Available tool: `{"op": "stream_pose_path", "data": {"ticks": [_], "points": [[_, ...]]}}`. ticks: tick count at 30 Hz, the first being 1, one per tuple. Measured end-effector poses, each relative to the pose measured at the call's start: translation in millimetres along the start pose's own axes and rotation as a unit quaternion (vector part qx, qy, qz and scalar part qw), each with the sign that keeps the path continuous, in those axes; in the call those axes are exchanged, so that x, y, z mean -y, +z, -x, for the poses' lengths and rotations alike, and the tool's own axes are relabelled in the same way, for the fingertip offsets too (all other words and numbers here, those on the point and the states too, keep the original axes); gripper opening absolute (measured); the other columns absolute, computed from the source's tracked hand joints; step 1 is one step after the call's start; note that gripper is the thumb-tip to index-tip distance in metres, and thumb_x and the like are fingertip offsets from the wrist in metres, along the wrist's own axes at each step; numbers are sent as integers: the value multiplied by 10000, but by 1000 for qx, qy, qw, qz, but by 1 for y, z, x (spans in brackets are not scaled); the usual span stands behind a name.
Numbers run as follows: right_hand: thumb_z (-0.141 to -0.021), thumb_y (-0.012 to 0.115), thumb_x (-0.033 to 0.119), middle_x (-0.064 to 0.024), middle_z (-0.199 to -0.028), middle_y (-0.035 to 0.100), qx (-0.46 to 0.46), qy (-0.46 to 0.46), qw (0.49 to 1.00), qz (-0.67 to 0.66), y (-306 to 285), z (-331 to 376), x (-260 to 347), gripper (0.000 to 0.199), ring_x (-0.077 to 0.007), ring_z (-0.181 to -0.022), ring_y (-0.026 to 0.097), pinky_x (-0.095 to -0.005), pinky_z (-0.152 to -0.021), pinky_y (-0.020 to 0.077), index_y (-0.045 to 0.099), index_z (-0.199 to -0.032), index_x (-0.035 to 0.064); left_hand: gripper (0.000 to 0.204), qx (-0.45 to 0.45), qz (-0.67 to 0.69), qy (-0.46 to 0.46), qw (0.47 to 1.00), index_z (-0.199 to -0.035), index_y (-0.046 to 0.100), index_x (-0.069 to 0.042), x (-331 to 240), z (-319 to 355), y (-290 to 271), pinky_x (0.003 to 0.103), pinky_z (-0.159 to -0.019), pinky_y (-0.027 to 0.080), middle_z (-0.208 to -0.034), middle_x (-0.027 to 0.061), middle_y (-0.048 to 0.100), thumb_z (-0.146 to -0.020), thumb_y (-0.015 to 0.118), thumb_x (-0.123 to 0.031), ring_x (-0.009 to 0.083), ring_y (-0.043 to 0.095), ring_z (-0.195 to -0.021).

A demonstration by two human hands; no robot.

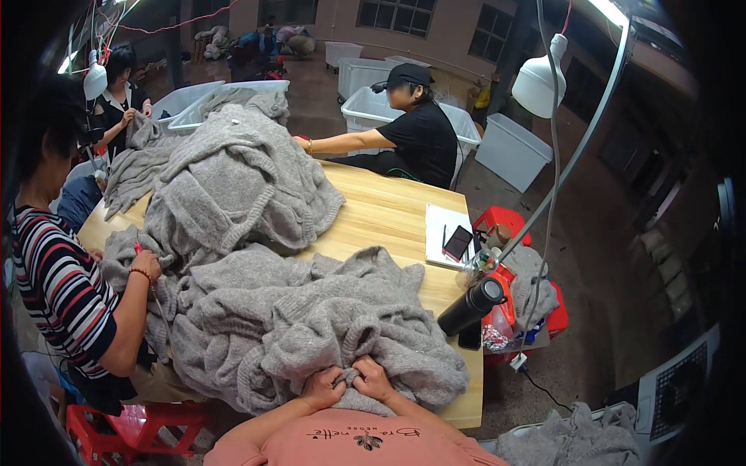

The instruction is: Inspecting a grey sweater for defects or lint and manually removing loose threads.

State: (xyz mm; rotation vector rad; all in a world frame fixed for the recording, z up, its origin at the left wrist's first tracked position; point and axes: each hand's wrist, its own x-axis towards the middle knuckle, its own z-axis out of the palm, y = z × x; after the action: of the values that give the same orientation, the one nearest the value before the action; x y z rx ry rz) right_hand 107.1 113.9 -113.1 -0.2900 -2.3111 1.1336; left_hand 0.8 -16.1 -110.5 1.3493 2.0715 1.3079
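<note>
A heap of grey knitted sweaters [256,303] lies on the wooden table right in front of me. At its near edge my left hand [325,387] is closed on a fold of the grey knit, fingers curled into it. My right hand [374,378] grips the same fabric just beside it, so the two hands are close together with a bunched piece between them. Which part of the sweater they hold cannot be made out. Behind this heap rises a taller pile of grey sweaters [233,171].
A black bottle [470,307], an open notebook [443,225] and a phone [458,242] are at the table's right side. Red stools [497,221] stand beyond it. Co-workers sit left and across; one in stripes [58,287] holds a red-handled tool. A lamp [538,85] hangs at right.
</note>
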Motion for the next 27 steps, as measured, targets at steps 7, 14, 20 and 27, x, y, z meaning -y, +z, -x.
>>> {"op": "stream_pose_path", "data": {"ticks": [7,14,20,27], "points": [[-642,516,22,-153,-796,505,-7,-17,1000,4,0,0,1,191,-331,-722,524,-385,-624,440,526,-832,5,165,0,2,1,1000,-841,575,-65,-4,0,-2,374,-568,462,-701,149,591,-700,615,-141,302,603,-648],[-643,526,27,-148,-796,511,-8,-8,1000,1,0,1,-1,193,-318,-716,531,-369,-617,444,531,-834,4,195,7,0,44,999,-858,584,-75,-2,1,-5,330,-556,466,-701,124,603,-684,638,-145,237,607,-613],[-647,553,40,-136,-800,523,-8,0,1000,-8,0,3,-3,206,-291,-715,542,-348,-627,447,544,-850,12,229,-21,16,0,1000,-865,579,-75,10,2,9,362,-574,468,-722,139,605,-668,648,-169,278,614,-651],[-634,635,57,-147,-885,522,-2,-23,999,-35,-9,0,7,298,-298,-827,546,-343,-721,450,533,-910,6,162,-12,36,-72,997,-752,580,-42,3,-1,6,319,-538,439,-629,116,576,-650,656,-143,202,544,-555]]}}
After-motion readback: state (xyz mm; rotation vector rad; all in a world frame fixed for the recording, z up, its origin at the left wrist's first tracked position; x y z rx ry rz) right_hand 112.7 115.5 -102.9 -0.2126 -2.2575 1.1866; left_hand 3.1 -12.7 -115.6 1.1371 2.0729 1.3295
